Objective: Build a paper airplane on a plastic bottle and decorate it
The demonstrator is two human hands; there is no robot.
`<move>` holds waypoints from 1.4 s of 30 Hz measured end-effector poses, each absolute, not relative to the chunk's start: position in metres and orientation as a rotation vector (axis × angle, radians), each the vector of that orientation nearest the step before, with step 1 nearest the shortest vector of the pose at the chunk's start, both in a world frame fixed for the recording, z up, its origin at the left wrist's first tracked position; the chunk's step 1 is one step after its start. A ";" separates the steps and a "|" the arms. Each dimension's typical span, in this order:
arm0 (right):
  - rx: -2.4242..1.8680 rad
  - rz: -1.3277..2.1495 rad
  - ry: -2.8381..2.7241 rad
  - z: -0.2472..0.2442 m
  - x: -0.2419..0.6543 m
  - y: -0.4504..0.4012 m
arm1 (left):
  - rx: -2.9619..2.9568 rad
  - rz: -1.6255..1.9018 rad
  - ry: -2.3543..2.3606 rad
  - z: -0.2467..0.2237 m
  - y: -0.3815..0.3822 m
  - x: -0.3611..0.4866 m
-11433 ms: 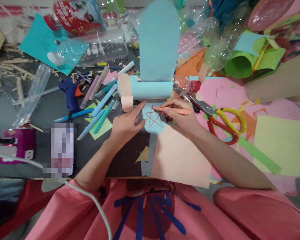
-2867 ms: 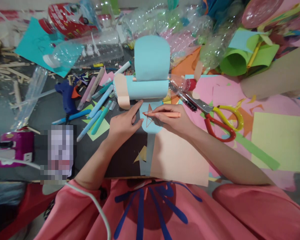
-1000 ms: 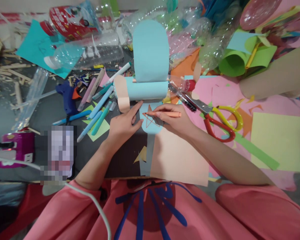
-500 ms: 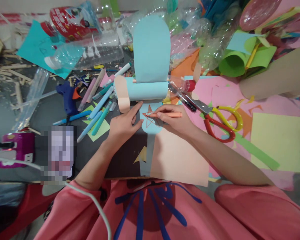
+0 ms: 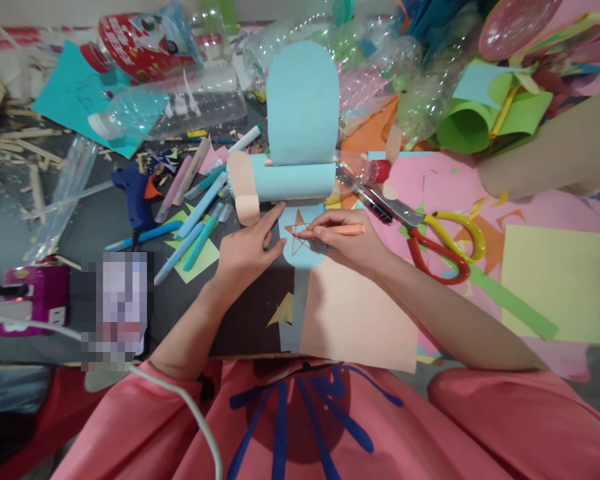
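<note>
An orange marker [image 5: 347, 230] is gripped in my right hand [image 5: 353, 240], its tip on a star outline [image 5: 299, 233]. That star is drawn in orange on the lower light-blue paper wing [image 5: 304, 259] of a model plane. My left hand [image 5: 250, 250] lies with its fingers apart at the wing's left edge, holding no object. The plane's body [image 5: 295, 180] is a bottle wrapped in light-blue paper, with a red cap [image 5: 380, 171] at its right end and peach paper tail pieces [image 5: 243, 177] at its left. The other wing [image 5: 304, 100] extends away from me.
Scissors [image 5: 430, 233] with red and yellow handles lie right of my right hand. Several markers [image 5: 200, 207] and a blue glue gun [image 5: 133, 193] are on the left. Plastic bottles [image 5: 180, 100] line the back. Peach paper [image 5: 363, 317] sits near the front edge.
The marker tip has shifted slightly to the right and down within the star. The far wing has tipped a little lower. My left hand stays in place.
</note>
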State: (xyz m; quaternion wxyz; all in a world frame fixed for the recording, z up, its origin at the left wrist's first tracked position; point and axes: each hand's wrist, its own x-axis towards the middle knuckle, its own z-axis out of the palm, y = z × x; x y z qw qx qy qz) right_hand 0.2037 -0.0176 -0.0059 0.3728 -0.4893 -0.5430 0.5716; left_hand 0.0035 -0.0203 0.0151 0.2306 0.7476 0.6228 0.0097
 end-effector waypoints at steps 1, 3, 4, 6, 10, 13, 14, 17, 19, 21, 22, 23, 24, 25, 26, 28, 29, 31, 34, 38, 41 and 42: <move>-1.248 1.465 -1.387 -0.006 0.204 -0.018 | 2.052 0.025 1.713 0.015 -0.020 0.003; -1.235 1.466 -1.366 -0.008 0.204 -0.017 | 2.044 0.019 1.718 0.015 -0.020 0.004; -1.227 1.471 -1.359 -0.009 0.204 -0.017 | 2.043 0.014 1.721 0.015 -0.020 0.004; -1.215 1.481 -1.361 -0.012 0.205 -0.017 | 2.042 0.002 1.725 0.015 -0.019 0.005; -1.217 1.473 -1.372 -0.014 0.206 -0.017 | 2.026 -0.024 1.735 0.015 -0.019 0.005; -1.230 1.460 -1.387 -0.011 0.206 -0.016 | 2.019 -0.023 1.741 0.016 -0.019 0.005; -1.241 1.454 -1.399 -0.009 0.205 -0.016 | 2.019 -0.021 1.742 0.016 -0.019 0.005; -1.280 1.447 -1.414 -0.006 0.205 -0.016 | 2.019 -0.021 1.742 0.016 -0.019 0.005; -1.278 1.458 -1.392 -0.006 0.205 -0.016 | 2.023 -0.018 1.739 0.016 -0.019 0.005; -1.257 1.474 -1.352 -0.007 0.204 -0.016 | 2.036 -0.001 1.727 0.015 -0.019 0.005; -1.245 1.483 -1.335 -0.008 0.204 -0.016 | 2.044 0.008 1.720 0.015 -0.019 0.005; -1.235 1.492 -1.320 -0.009 0.204 -0.016 | 2.048 0.011 1.716 0.015 -0.019 0.005; -1.229 1.500 -1.311 -0.010 0.204 -0.016 | 2.049 0.008 1.719 0.015 -0.019 0.005; -1.226 1.506 -1.308 -0.010 0.204 -0.016 | 2.046 0.001 1.724 0.015 -0.019 0.004; -1.225 1.509 -1.305 -0.010 0.204 -0.016 | 2.043 -0.007 1.731 0.015 -0.020 0.004; -1.229 1.514 -1.305 -0.010 0.204 -0.016 | 2.037 -0.018 1.737 0.015 -0.020 0.004; -1.235 1.512 -1.311 -0.009 0.204 -0.017 | 2.036 -0.020 1.736 0.015 -0.020 0.004; -1.250 1.505 -1.333 -0.007 0.205 -0.017 | 2.034 -0.022 1.737 0.015 -0.020 0.004; -1.259 1.492 -1.348 -0.005 0.205 -0.017 | 2.025 -0.035 1.740 0.016 -0.019 0.004; -1.272 1.431 -1.344 -0.005 0.205 -0.016 | 2.022 -0.053 1.741 0.016 -0.019 0.005; -1.266 1.429 -1.347 -0.006 0.204 -0.016 | 2.014 -0.060 1.744 0.016 -0.019 0.005; -1.257 1.448 -1.343 -0.006 0.204 -0.016 | 2.013 -0.058 1.743 0.017 -0.019 0.005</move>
